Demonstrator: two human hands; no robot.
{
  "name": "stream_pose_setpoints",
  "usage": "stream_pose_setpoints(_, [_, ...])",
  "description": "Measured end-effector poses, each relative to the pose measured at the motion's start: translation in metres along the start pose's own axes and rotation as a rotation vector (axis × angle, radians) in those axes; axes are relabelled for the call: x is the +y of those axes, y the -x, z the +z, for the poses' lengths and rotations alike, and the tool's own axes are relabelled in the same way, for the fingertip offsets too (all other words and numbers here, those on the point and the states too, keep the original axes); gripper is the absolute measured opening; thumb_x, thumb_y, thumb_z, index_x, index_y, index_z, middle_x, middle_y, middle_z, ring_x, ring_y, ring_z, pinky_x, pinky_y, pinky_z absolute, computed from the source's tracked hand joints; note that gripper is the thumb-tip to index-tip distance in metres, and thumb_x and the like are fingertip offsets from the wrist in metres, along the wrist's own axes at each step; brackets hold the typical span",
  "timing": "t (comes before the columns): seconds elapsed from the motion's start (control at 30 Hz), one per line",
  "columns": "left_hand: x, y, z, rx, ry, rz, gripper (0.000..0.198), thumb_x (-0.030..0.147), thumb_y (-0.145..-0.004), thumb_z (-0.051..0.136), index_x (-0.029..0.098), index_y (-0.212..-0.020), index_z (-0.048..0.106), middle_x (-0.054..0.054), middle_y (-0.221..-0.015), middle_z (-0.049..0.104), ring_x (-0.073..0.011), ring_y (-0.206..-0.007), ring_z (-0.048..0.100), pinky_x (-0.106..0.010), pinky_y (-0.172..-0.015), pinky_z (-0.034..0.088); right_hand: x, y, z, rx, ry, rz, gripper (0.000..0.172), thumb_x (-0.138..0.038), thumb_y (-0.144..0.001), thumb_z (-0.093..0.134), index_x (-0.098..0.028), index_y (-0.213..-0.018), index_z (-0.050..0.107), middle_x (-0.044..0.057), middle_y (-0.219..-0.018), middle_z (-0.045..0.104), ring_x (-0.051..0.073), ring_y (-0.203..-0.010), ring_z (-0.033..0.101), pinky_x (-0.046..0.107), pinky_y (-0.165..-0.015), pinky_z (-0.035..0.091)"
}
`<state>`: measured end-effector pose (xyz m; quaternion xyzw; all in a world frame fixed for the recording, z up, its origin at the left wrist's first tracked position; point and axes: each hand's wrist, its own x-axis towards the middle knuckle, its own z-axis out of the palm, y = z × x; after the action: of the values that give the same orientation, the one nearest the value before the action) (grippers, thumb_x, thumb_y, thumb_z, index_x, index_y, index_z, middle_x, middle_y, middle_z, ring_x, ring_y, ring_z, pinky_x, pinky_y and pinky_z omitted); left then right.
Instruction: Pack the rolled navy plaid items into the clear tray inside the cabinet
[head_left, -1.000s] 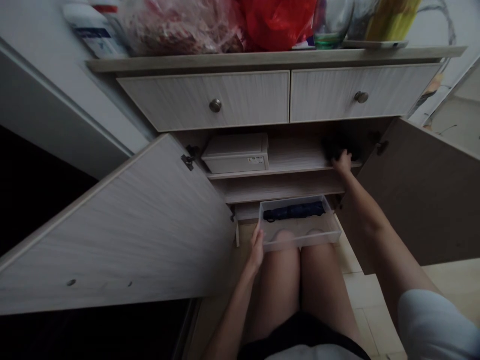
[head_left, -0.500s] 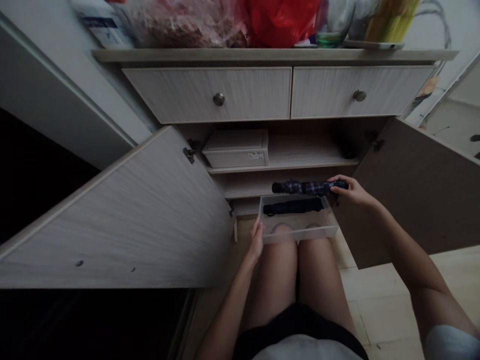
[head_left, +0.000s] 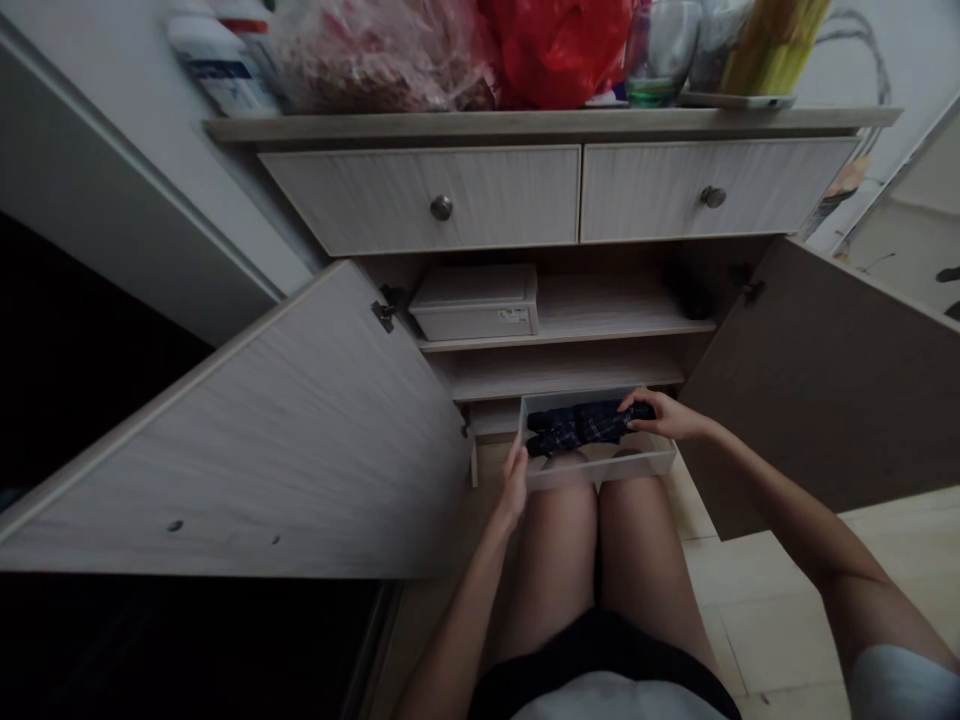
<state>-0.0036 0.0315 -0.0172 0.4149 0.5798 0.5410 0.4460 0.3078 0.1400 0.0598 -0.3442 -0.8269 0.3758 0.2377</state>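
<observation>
A clear plastic box (head_left: pixel 600 468) rests across my knees, with my left hand (head_left: pixel 514 478) gripping its left side. Inside it lies a plaid folded umbrella (head_left: pixel 577 432), whose right end is pinched by my right hand (head_left: pixel 660 412). Just behind it in the box is a dark folded umbrella (head_left: pixel 541 420), mostly covered by the plaid one.
The cabinet's left door (head_left: pixel 300 430) and right door (head_left: pixel 817 390) stand open on both sides. A lidded white box (head_left: pixel 476 305) sits on the upper shelf, a dark object (head_left: pixel 688 292) at its right. Bags, bottles and a glass crowd the cabinet top (head_left: pixel 525 124).
My right hand has lowered the plaid umbrella from above the box down into it, beside the dark one. The view has shifted slightly; my left hand keeps its hold.
</observation>
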Motion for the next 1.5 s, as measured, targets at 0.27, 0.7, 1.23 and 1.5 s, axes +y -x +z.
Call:
stream_pose_setpoints(0.27, [-0.006,-0.002,-0.002,0.002,-0.002,0.015,0.06,0.057,-0.091,0.055,0.021,-0.139,0.06,-0.008,-0.153,0.051,-0.0267,-0.149,0.037,-0.044,-0.126,0.022,0.004,-0.001,0.001,-0.09,0.326,-0.023,0.029,-0.021,-0.079,0.071,-0.018,-0.107,0.069,0.009,-0.105,0.069,0.022,-0.096,0.066,0.033,-0.087,0.05])
stream_pose_setpoints(0.7, [-0.008,-0.005,0.0,-0.001,-0.036,0.011,0.064,0.062,-0.088,0.054,0.022,-0.138,0.061,-0.008,-0.153,0.051,-0.0276,-0.15,0.034,-0.045,-0.126,0.023,0.059,-0.059,-0.094,0.418,0.54,0.277,0.032,-0.032,-0.089,0.058,-0.017,-0.115,0.068,0.016,-0.115,0.064,0.029,-0.109,0.06,0.044,-0.098,0.048])
stream_pose_setpoints(1.23, [-0.009,-0.003,0.001,0.013,-0.064,0.021,0.076,0.072,-0.085,0.052,0.021,-0.141,0.058,-0.01,-0.154,0.049,-0.0308,-0.15,0.033,-0.047,-0.125,0.025,0.113,-0.096,-0.145,0.77,0.518,0.742,0.058,-0.058,-0.082,0.067,-0.017,-0.122,0.059,0.024,-0.132,0.045,0.037,-0.109,0.059,0.054,-0.091,0.045])
stream_pose_setpoints(1.5, [-0.008,-0.003,-0.003,-0.027,-0.079,0.007,0.077,0.069,-0.087,0.05,0.019,-0.145,0.054,-0.011,-0.157,0.045,-0.0279,-0.151,0.031,-0.044,-0.126,0.021,0.088,-0.077,-0.129,1.177,0.089,0.35,0.021,-0.034,-0.07,0.06,-0.02,-0.085,0.054,0.003,-0.082,0.055,0.019,-0.081,0.053,0.037,-0.081,0.047])
